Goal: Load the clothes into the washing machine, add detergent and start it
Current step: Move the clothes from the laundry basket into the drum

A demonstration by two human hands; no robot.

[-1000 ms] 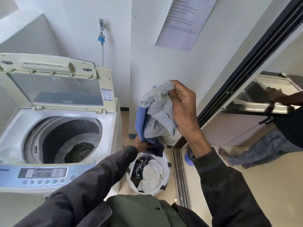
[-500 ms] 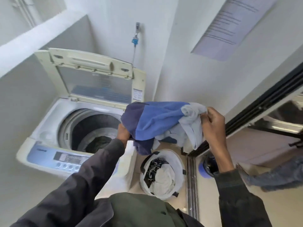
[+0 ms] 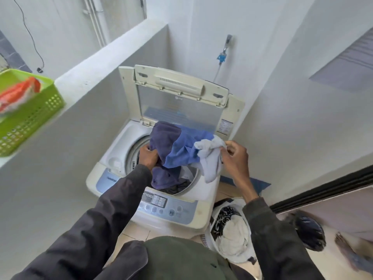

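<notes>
Loading step. Bundled blue, purple and white cloth garment [image 3: 181, 147] hangs over the drum mouth of the cream top-loading washing machine [image 3: 119, 146]. Left hand [image 3: 148, 156] fingers grip its purple end; right hand [image 3: 234, 158] pinches the white end. Next move, probably: release both, drop it in.

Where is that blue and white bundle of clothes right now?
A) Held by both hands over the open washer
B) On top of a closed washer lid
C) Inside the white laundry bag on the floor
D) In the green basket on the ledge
A: the left hand and right hand both grip the clothes bundle above the washing machine, whose lid stands raised.
</notes>
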